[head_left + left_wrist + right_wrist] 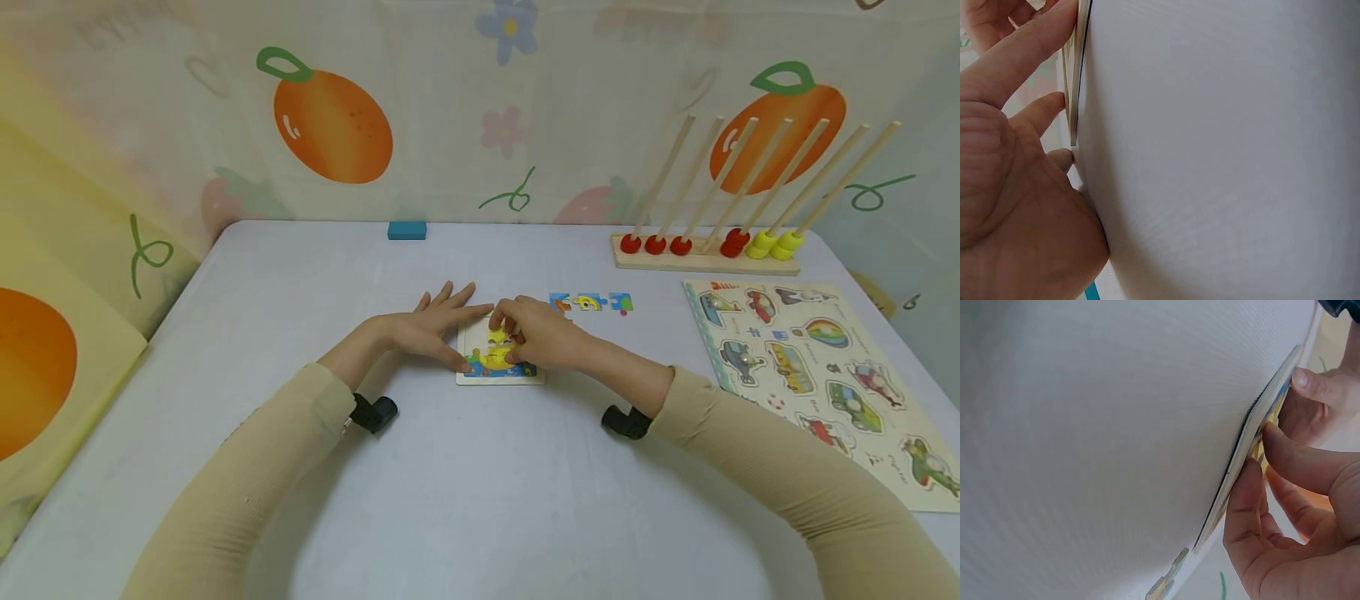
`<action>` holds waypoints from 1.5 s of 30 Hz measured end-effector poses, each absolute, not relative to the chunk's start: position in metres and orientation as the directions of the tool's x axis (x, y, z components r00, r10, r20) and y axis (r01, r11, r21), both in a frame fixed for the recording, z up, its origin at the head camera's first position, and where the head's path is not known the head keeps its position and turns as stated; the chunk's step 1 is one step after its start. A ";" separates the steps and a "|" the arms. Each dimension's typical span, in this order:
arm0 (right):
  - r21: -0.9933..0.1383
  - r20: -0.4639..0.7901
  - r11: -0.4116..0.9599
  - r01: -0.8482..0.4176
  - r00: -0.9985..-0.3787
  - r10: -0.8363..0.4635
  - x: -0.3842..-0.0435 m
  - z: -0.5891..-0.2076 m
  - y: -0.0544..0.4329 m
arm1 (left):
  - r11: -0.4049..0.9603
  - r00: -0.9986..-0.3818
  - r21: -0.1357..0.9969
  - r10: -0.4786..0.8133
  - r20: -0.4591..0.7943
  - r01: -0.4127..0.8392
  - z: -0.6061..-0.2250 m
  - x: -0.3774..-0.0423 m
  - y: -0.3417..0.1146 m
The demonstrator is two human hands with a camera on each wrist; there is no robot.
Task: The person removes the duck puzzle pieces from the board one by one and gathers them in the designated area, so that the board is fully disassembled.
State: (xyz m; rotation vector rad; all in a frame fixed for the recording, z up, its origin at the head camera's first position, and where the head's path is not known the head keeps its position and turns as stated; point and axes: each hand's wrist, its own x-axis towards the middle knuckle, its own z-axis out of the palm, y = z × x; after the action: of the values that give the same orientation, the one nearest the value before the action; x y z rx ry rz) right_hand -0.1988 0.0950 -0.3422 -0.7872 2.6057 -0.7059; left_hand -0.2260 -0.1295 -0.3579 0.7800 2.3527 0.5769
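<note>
A small jigsaw puzzle in a wooden tray [501, 381], with a yellow figure over a blue base, lies mid-table. My left hand [427, 327] is spread at its left side, thumb on the tray's lower left and fingers stretched along the far edge. In the left wrist view that thumb [1029, 50] lies along the tray's edge. My right hand [546, 333] bends over the puzzle's right part, thumb and fingers pinching a yellow puzzle piece [498, 337]. From the right wrist, the right thumb [1297, 459] presses at the tray's face; the fingers partly hide the piece.
Several loose puzzle pieces [588, 302] lie beyond the right hand. A bead stacker [705, 263] with upright rods stands at the back right, and a large vehicle puzzle board [806, 367] lies at the right. A teal block [407, 231] sits at the far edge.
</note>
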 end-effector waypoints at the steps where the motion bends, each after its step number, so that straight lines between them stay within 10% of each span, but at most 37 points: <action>1: -0.543 -0.159 0.724 -0.425 -0.795 -0.586 -0.199 -0.342 0.095 | 0.734 -0.656 0.556 0.646 -0.392 0.390 -0.358 -0.226 -0.130; 45: -0.581 -0.085 0.689 -0.433 -0.810 -0.581 -0.201 -0.338 0.096 | 0.738 -0.661 0.548 0.641 -0.389 0.394 -0.359 -0.226 -0.130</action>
State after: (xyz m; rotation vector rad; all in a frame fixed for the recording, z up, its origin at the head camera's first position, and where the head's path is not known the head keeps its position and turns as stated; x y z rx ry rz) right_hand -0.2006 0.0961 -0.3383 -0.8085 2.6392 -0.8086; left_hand -0.2263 -0.1299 -0.3593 0.7791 2.3635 0.5701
